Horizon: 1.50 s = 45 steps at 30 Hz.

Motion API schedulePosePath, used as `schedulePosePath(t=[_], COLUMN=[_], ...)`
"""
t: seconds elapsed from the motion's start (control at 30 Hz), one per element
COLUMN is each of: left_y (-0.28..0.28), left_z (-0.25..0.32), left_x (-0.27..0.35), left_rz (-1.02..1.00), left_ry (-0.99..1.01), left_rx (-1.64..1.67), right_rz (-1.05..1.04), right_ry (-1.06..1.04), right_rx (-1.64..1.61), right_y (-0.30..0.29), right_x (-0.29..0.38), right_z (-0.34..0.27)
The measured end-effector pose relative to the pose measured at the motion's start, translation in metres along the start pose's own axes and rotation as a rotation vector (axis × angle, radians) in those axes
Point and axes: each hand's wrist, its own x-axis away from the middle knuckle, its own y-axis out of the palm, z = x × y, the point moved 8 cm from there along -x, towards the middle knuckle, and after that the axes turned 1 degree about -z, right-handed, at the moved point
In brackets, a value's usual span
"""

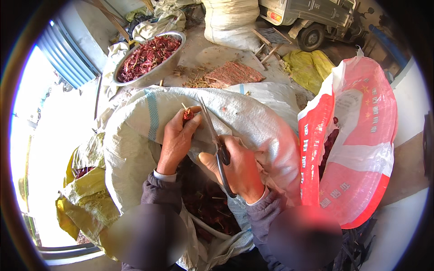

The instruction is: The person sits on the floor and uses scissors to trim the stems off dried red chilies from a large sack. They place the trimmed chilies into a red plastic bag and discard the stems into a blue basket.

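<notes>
My left hand (pixel 179 135) pinches a dried red chili pepper (pixel 188 114) between thumb and fingers, its pale stem pointing up. Just to the right, my right hand (pixel 239 166) grips a pair of metal scissors (pixel 222 155) with dark handles, the blades pointing up and away from me. The blades stand beside the fingertips of my left hand, apart from the stem. Below both hands, a large white woven sack (pixel 135 118) with its rim rolled outward holds many dark red dried chilies (pixel 217 210) with stems. My forearms hide part of the sack's mouth.
A metal basin (pixel 149 78) heaped with dried chilies (pixel 149 57) stands at the upper left. On the right is an upright red and white sack (pixel 313 135) with chilies inside. Beyond are a folding stool (pixel 271 35), a full white sack (pixel 232 23), a yellow sack (pixel 305 67) and a cargo tricycle (pixel 312 17).
</notes>
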Motion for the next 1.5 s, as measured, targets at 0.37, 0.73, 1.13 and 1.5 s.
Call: schedulePosePath(t=[0.37, 0.73, 1.13, 1.5], left_y=[-0.011, -0.016, 0.000, 0.002], left_z=[-0.018, -0.015, -0.037, -0.025], left_x=[-0.011, -0.005, -0.007, 0.000], left_rz=[-0.133, -0.069, -0.072, -0.057], left_ry=[-0.098, 0.001, -0.134, -0.128], left_rx=[0.037, 0.065, 0.545, 0.476], right_rz=[-0.085, -0.075, -0.436, -0.265], right_ry=[-0.046, 0.022, 0.392, 0.455], right_rx=[0.581, 0.093, -0.996, -0.763], right_y=[0.016, 0.021, 0.061, 0.037], right_x=[-0.016, -0.014, 0.010, 0.002], right_z=[-0.019, 0.007, 0.025, 0.039])
